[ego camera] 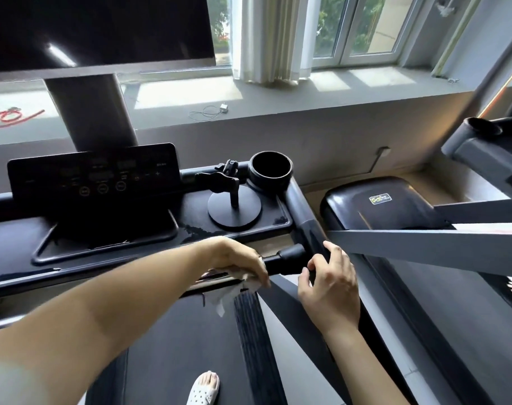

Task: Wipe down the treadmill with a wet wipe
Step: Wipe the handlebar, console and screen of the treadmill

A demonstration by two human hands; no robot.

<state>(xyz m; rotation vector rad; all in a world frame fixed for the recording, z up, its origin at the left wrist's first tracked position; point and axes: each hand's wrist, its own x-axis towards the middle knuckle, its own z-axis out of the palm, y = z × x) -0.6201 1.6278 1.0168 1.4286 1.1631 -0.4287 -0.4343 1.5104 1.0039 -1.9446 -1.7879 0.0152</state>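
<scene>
Left forearm crosses frame low; left hand [237, 258] grips wet wipe [234, 290] on treadmill's front handlebar [281, 260], wipe tail hanging toward 6 o'clock. Right hand [330, 285] curls round side rail [313, 229] at 3 o'clock, bracing. Judgement: keep wipe wrapped round bar, slide steadily toward joint. Console [94, 173] at 11 o'clock, cup holder [271, 171] at 12.

Your treadmill [304, 229] is black, with a dark, unlit control panel [94, 173] standing on its console tray and a round cup holder [270, 171] at the right corner. The white wet wipe [231, 290] sits crumpled against the short horizontal handlebar [281, 260], one corner hanging down.
</scene>
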